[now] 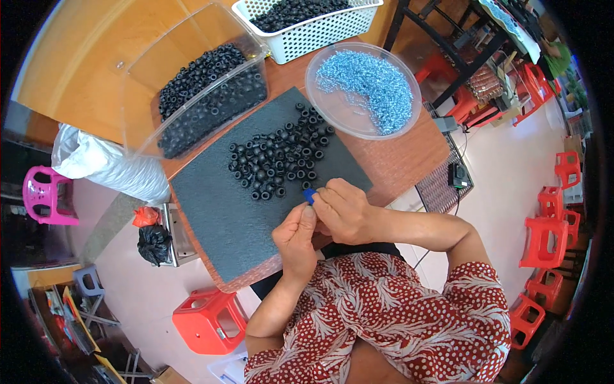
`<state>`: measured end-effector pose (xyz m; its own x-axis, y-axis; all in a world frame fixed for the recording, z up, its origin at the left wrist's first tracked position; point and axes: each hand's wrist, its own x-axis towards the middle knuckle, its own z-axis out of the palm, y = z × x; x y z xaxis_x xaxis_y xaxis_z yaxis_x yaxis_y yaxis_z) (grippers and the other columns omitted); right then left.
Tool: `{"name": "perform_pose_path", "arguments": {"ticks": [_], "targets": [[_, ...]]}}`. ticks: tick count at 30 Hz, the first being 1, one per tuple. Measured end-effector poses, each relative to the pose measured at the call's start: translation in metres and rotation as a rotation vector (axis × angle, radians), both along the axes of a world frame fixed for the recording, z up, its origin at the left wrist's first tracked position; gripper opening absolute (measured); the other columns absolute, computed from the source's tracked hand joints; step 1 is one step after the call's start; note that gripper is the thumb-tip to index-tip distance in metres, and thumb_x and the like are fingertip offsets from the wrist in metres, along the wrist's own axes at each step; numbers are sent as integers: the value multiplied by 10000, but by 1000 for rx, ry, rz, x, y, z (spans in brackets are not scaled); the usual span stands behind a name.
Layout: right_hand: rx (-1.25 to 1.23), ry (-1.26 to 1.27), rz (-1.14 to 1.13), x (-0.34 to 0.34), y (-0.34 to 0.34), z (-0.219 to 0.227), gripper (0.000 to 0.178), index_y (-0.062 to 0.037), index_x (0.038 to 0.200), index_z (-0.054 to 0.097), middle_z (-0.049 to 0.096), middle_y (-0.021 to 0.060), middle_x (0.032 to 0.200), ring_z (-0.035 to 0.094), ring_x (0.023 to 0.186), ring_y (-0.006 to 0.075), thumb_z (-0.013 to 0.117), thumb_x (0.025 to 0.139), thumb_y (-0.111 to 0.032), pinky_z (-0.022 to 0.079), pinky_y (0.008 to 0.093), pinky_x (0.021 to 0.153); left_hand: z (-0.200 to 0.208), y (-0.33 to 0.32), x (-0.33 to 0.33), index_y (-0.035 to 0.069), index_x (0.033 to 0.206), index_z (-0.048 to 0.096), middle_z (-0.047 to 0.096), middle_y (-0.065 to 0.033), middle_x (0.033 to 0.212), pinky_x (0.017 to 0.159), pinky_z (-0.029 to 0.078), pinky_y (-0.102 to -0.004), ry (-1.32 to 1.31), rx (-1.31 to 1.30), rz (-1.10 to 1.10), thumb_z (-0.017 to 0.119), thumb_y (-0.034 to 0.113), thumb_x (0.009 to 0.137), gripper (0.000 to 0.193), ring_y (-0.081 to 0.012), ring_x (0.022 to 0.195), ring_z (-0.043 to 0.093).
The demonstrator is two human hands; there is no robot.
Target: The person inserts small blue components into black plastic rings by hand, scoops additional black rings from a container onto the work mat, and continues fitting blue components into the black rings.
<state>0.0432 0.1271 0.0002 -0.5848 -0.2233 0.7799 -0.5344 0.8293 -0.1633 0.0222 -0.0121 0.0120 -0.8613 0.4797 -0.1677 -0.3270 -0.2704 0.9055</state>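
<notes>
My left hand [297,240] and my right hand [342,210] are closed and meet over the near right part of a dark grey mat [217,224]. A small blue piece [309,195] shows at the right fingertips, just above the left thumb. Whether it is gripped or worn on a finger I cannot tell. What the pinched fingers hold is too small or hidden. Just beyond them, many small round black pieces with holes [272,157] lie loose on the mat. Beyond the mat's right corner is a round clear tray [332,121] with light blue, shiny small bits [384,83].
At the table's far left a clear plastic bin [144,131] holds more black pieces; a white perforated basket [320,40] of them stands behind. A white sack [115,166] leans beside the table [403,160]. Red stools [208,323] stand on the floor.
</notes>
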Motion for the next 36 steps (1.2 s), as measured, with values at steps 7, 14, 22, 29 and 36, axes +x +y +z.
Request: {"name": "perform_pose_path", "arguments": {"ticks": [7,14,22,29,36], "targets": [[-178,-177,4,0,16,19,227,55,816,541,499,130,730,483,621,288,673,647,-22,399,379,522,-10,-35,-21,-44,1037,623,644,-67,806,625,479,-224,328,-386,234,575,116,916,206,-94,674,578],[-278,-263,-57,-5,38,30,194,6,806,539,483,117,688,487,620,301,687,681,-7,393,396,530,-7,-46,-69,17,995,660,616,-114,839,658,482,-328,1184,-801,295,645,-45,735,267,-255,735,583],[-283,-330,-108,-34,62,49,192,3,787,562,558,176,694,563,661,361,711,698,-81,428,424,561,-17,-46,-74,14,871,640,607,-104,861,618,478,-355,1438,-956,191,679,-27,656,222,-260,747,561],[-455,-337,-202,-125,118,91,191,29,777,609,569,261,690,598,680,400,629,694,-142,469,441,620,-18,-49,-85,21,844,597,574,-112,833,622,469,-374,1344,-897,156,711,-33,625,253,-277,753,561],[-167,-35,-559,-217,180,134,390,33,912,637,637,271,803,643,794,393,671,659,-263,510,454,734,-14,-47,-91,5,860,591,586,-141,839,662,472,-389,1347,-853,78,685,-50,658,230,-314,768,565]]}}
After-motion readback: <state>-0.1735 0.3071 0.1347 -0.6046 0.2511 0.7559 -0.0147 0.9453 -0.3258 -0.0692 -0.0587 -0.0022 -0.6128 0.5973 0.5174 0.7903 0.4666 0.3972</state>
